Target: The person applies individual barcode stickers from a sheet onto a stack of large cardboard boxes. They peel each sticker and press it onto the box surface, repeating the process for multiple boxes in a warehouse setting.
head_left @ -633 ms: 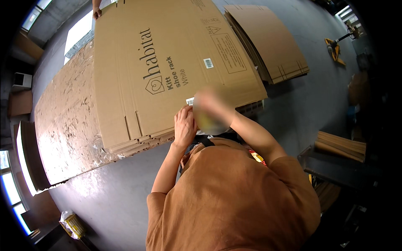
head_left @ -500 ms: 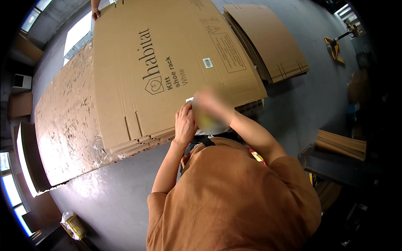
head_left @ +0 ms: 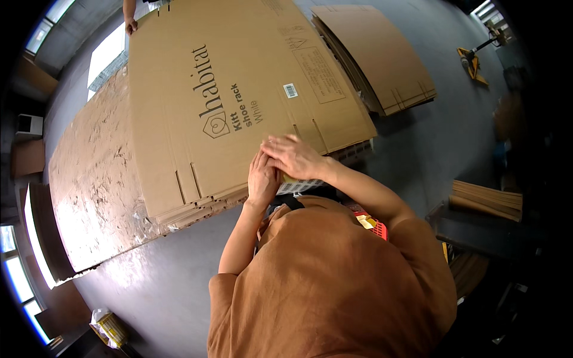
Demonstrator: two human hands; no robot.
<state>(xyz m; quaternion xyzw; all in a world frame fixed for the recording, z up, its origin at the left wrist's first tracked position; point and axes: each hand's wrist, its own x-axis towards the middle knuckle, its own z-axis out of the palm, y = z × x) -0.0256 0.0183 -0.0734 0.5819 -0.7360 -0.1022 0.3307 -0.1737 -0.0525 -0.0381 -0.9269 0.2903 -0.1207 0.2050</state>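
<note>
"Carton [head_left: 253,71], where?"
"On top of the stack [head_left: 200,204], reaching its near edge."
"Left hand [head_left: 262,182]?"
"Mine's at that near edge, fingers bent, close together; can't tell if they grip."
"Right hand [head_left: 292,156]?"
"I've got it lying over my left fingers, yellowish bit [head_left: 287,178] beneath; can't tell if held."
"Anyone else?"
"Co-worker's hand [head_left: 131,25], stack's left edge, far end."
</note>
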